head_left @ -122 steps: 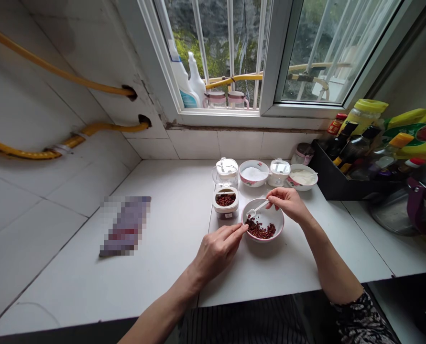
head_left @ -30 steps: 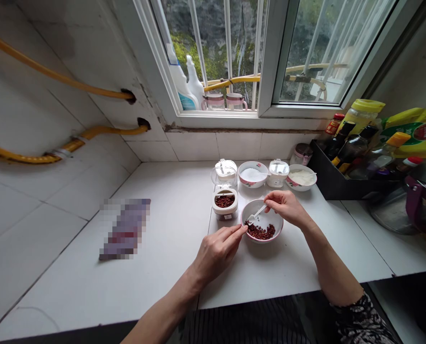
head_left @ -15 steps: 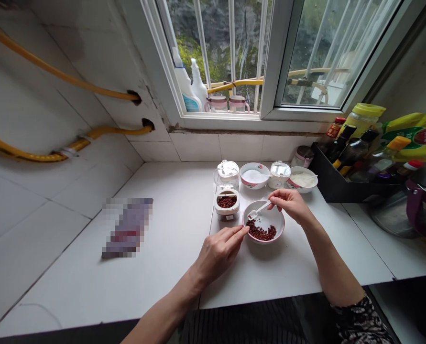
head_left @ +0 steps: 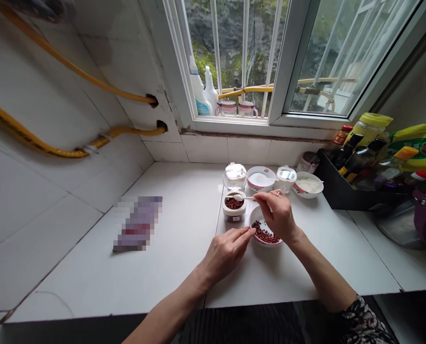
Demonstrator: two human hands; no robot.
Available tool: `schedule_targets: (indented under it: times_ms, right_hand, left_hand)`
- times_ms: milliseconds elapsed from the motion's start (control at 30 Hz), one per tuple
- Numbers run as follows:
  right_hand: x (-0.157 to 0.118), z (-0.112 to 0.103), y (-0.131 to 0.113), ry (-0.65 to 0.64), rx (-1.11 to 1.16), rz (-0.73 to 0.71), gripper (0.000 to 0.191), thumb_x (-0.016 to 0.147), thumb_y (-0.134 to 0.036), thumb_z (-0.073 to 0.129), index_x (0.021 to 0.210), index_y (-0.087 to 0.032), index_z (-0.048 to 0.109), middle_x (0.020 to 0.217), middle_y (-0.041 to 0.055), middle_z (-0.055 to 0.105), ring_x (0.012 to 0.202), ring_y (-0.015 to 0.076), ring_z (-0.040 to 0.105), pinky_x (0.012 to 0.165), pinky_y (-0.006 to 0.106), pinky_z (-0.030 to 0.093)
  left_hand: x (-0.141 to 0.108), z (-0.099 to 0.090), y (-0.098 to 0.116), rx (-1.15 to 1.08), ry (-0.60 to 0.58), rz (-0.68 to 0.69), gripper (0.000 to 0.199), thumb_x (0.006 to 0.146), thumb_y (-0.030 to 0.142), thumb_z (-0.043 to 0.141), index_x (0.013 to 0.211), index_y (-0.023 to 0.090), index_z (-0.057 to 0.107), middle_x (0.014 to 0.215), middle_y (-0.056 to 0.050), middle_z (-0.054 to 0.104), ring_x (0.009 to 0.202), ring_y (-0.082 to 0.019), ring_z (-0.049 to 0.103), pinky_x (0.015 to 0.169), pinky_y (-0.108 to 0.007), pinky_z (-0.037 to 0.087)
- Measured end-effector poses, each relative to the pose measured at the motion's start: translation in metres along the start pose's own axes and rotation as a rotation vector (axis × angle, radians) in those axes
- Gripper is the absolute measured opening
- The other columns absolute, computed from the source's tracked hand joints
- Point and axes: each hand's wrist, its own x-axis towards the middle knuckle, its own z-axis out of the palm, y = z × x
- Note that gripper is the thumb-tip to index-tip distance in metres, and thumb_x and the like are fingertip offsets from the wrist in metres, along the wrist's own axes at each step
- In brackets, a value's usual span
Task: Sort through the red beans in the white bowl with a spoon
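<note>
My right hand (head_left: 278,214) pinches a small white spoon (head_left: 240,197) and holds it level above a small open jar (head_left: 234,207) of reddish-brown peppercorns. The hand partly covers a white bowl (head_left: 265,234) that holds more of the same peppercorns. My left hand (head_left: 225,251) rests on the white counter, its fingertips touching the bowl's left rim. Behind the jar stand a clear lidded jar (head_left: 235,175), a bowl of white powder (head_left: 260,179), another clear jar (head_left: 286,177) and a second white bowl (head_left: 308,186).
A black tray (head_left: 333,184) of sauce bottles sits at the right, with a yellow bag and a pot beyond. A blurred flat packet (head_left: 138,223) lies at the left of the counter (head_left: 169,267). Yellow hoses run along the tiled wall. Bottles stand on the window sill.
My right hand has lifted the spoon out of the bowl and carried it left, over the open jar. My left hand stays at the bowl's rim. The camera has shifted slightly.
</note>
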Motion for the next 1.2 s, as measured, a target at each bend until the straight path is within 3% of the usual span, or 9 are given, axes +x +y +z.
schedule_targets:
  times_ms: [100,233,300,400,533,633,900,1200]
  right_hand:
    - [-0.003,-0.002,0.001,-0.01,-0.074,-0.107,0.021,0.095,-0.023,0.049,0.09,-0.02,0.069,0.072,0.0067,0.074,0.064,0.0194,0.064,0.077,0.038,0.047]
    - [-0.004,-0.024,0.011,0.104,0.02,0.08,0.015,0.093,-0.025,0.054,0.09,-0.02,0.068,0.078,0.0071,0.076,0.073,0.021,0.069,0.076,0.036,0.049]
    - [-0.005,-0.038,0.02,0.027,0.091,0.241,0.013,0.09,-0.026,0.056,0.087,-0.02,0.067,0.075,0.0054,0.074,0.069,0.02,0.069,0.071,0.033,0.051]
    - [-0.01,-0.052,0.035,-0.192,0.06,0.371,0.012,0.086,-0.021,0.055,0.081,-0.02,0.066,0.067,0.0023,0.072,0.064,0.0181,0.067,0.063,0.029,0.048]
    - [-0.014,-0.046,0.039,-0.315,-0.091,0.414,0.015,0.082,-0.015,0.053,0.077,-0.021,0.066,0.067,0.0015,0.072,0.062,0.0167,0.065,0.06,0.028,0.044]
    - [-0.014,-0.034,0.033,-0.35,-0.026,0.434,0.015,0.082,-0.015,0.053,0.076,-0.021,0.066,0.068,0.0026,0.073,0.064,0.0171,0.067,0.063,0.028,0.046]
    - [-0.013,-0.034,0.038,-0.26,0.293,0.598,0.013,0.079,-0.028,0.056,0.075,-0.019,0.064,0.066,0.0029,0.071,0.067,0.0183,0.071,0.056,0.025,0.046]
    - [-0.006,-0.038,0.046,-0.238,0.514,0.744,0.023,0.068,-0.039,0.07,0.072,-0.016,0.066,0.059,0.0047,0.07,0.054,0.0147,0.061,0.052,0.027,0.044]
  left_hand:
    - [0.0,0.0,0.0,0.004,-0.003,-0.002,0.029,0.097,0.01,0.046,0.12,0.015,0.064,0.105,-0.009,0.074,0.083,-0.017,0.071,0.068,-0.026,0.059]
    - [0.0,-0.001,-0.001,0.0,-0.012,-0.005,0.031,0.097,0.009,0.047,0.122,0.015,0.063,0.106,-0.01,0.074,0.085,-0.017,0.071,0.068,-0.026,0.059]
    - [0.0,-0.002,-0.001,-0.005,-0.018,-0.008,0.032,0.096,0.009,0.047,0.123,0.016,0.063,0.106,-0.01,0.074,0.086,-0.017,0.071,0.069,-0.026,0.06]
    - [-0.001,-0.002,-0.002,-0.012,-0.018,-0.012,0.031,0.096,0.009,0.049,0.123,0.016,0.063,0.106,-0.009,0.074,0.086,-0.017,0.071,0.07,-0.026,0.06]
    - [-0.003,-0.001,-0.002,-0.014,-0.016,-0.01,0.033,0.096,0.008,0.049,0.126,0.017,0.061,0.106,-0.009,0.074,0.087,-0.017,0.072,0.071,-0.026,0.061]
    - [-0.004,-0.001,-0.003,-0.018,-0.025,-0.004,0.035,0.095,0.009,0.049,0.127,0.017,0.061,0.108,-0.009,0.073,0.089,-0.017,0.072,0.072,-0.027,0.061]
    - [-0.004,-0.002,-0.004,-0.021,-0.027,0.0,0.036,0.096,0.01,0.05,0.129,0.018,0.06,0.108,-0.009,0.074,0.089,-0.017,0.072,0.073,-0.026,0.061]
    - [-0.004,-0.001,-0.003,-0.021,-0.027,-0.009,0.036,0.096,0.01,0.049,0.13,0.018,0.06,0.108,-0.009,0.074,0.09,-0.017,0.072,0.073,-0.026,0.061]
